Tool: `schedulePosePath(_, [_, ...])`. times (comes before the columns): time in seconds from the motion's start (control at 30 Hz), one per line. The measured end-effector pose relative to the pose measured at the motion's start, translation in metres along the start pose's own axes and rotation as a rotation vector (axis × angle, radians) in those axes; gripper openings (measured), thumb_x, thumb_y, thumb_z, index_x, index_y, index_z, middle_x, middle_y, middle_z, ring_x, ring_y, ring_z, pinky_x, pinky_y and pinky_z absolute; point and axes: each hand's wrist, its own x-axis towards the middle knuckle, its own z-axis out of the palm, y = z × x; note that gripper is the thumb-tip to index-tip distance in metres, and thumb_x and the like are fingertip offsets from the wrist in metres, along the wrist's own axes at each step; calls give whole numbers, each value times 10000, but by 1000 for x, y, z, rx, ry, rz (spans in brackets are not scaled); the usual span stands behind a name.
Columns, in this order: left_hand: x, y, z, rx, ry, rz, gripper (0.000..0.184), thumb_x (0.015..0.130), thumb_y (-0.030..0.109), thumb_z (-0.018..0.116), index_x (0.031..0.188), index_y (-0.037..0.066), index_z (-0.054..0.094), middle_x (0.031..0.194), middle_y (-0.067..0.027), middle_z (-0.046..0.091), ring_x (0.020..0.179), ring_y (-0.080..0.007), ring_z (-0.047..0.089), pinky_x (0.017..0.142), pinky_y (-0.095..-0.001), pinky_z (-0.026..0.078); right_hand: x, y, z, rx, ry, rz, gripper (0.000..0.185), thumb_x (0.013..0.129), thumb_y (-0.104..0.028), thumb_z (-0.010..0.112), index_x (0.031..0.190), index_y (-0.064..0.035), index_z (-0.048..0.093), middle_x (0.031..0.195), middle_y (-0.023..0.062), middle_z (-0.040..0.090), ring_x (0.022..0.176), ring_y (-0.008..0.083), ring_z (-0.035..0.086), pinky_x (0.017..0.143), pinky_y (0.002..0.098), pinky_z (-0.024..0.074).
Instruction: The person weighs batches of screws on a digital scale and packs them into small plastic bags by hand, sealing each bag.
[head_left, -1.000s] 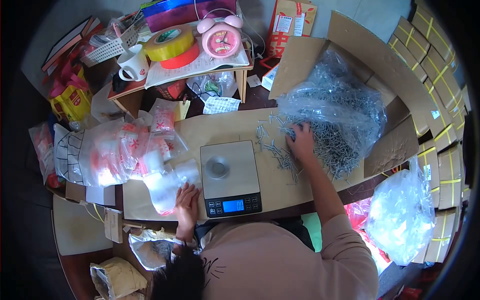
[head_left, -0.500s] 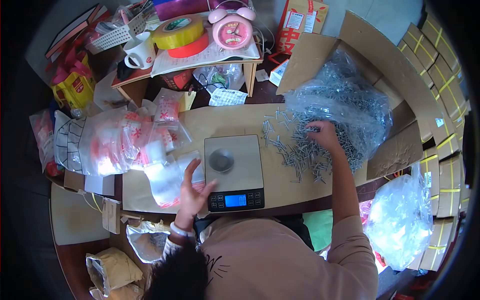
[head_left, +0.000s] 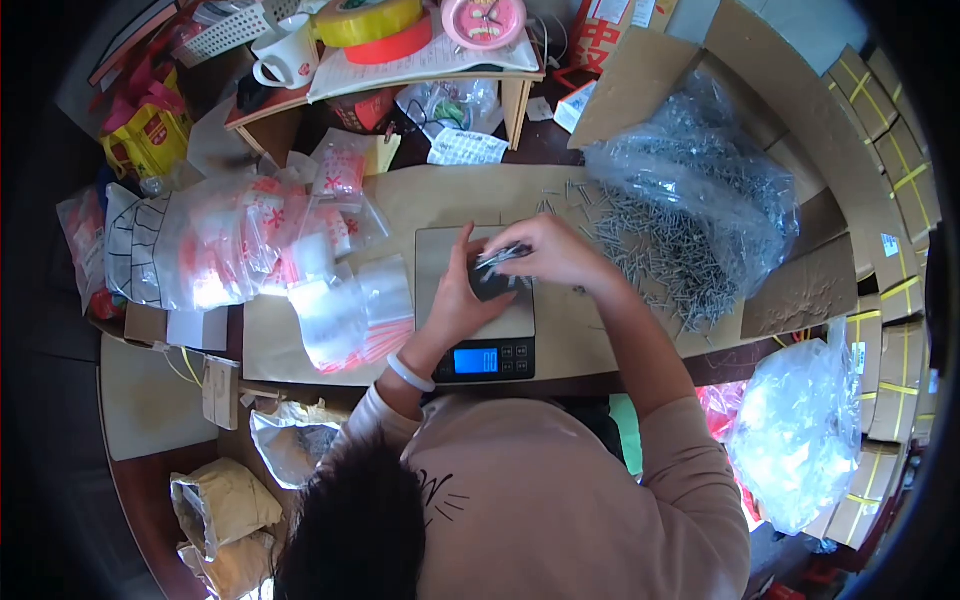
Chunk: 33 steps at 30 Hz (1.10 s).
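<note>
1. Surface w/ brown paper cover (head_left: 570,335), biggest thing here, carries the work, nearly everything else sits on or around it
2. Big open brown cardboard box (head_left: 800,285), R end of surface, flaps spread
3. Clear plastic bag (head_left: 690,150) in box mouth, full of silver metal fasteners; loose pile (head_left: 675,275) of same spills out onto paper
4. Small wooden riser (head_left: 518,115), far side, w/ papers, tape rolls & white mug (head_left: 290,55) on top
5. Clear packs w/ red print (head_left: 225,250), heaped L; flat clear bags w/ red edges (head_left: 335,320) lie btwn heap & scale
6. Digital scale (head_left: 485,361), mid-surface near person, metal plate, lit blue display, digits too small to read for sure
7. Left hand (head_left: 457,303), thumb & fingers wide apart, cupped round L & near side of dish; can't tell if touching
8. Right hand (head_left: 560,252), fingers pinched narrow on a small bunch of fasteners, just over dish
9. Small round metal dish (head_left: 487,283), on scale plate btwn both hands, partly hidden
10. Bunch of fasteners (head_left: 505,258), at R fingertips, pointing several ways
</note>
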Motion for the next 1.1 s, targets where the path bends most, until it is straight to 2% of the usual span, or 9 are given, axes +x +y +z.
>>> schedulePosePath(0.1, [3,9,-6,-81,-57,-118,960,641,102,793,1421,40,236,1207,-191,552,1053,-301,602,918,-363,473,2,-1,22,-176,97,-168,200,774,-86,711,966,-28,699,965,90,701,806,124,653,730,258,507])
schedulePosePath(0.2, [3,1,-11,-53,-180,-51,889,646,94,787,1392,35,309,1233,-164,549,1065,-279,598,929,-351,467,-17,-3,6,35,314,-74,200,779,-101,711,966,-30,699,929,85,704,786,127,654,711,265,508])
schedulePosePath(0.23, [3,1,-12,-77,-182,-30,795,649,94,788,1340,36,400,1232,-152,558,1084,-275,591,941,-349,460,-28,6,0,26,369,-17,204,781,-107,711,970,-33,698,912,81,704,772,126,650,698,266,507])
schedulePosePath(0.33, [3,15,-23,49,-295,61,782,658,65,799,1338,32,415,1258,-143,550,1165,-255,539,995,-335,410,-69,23,-21,-89,486,244,201,761,-116,709,941,-29,687,902,102,703,797,200,677,722,302,525])
schedulePosePath(0.43, [-4,25,-39,163,-166,177,684,684,51,782,1293,29,472,1259,-145,554,1184,-278,528,998,-344,411,-111,57,-25,-347,453,497,286,726,-137,742,985,-43,667,932,108,676,842,233,661,746,333,520])
schedulePosePath(0.63, [-48,18,-91,199,38,-251,393,741,12,707,1122,12,609,1151,-173,617,1101,-333,587,938,-382,471,-131,91,17,-586,652,374,447,693,-154,767,1111,-109,613,1083,130,568,982,286,588,822,391,476])
schedulePosePath(0.73, [-69,6,-108,423,15,-97,308,759,-7,678,1064,5,639,1143,-166,628,1132,-324,575,943,-378,468,-111,105,24,-545,711,310,371,708,-123,750,1059,-89,635,1015,126,598,884,290,607,774,378,491])
schedulePosePath(0.9, [-88,-4,-106,739,-58,-120,230,789,67,662,1017,43,677,1165,-162,624,1178,-361,529,1031,-488,362,-98,91,1,-363,755,307,226,742,-104,726,957,-62,671,877,118,627,748,260,628,692,335,502])
schedulePosePath(1.1, [-87,-19,-106,632,59,-58,153,782,0,643,929,25,673,921,-128,677,997,-323,636,881,-418,477,-121,96,-10,-448,801,331,214,750,-111,734,942,-33,678,830,113,652,710,213,635,674,311,499])
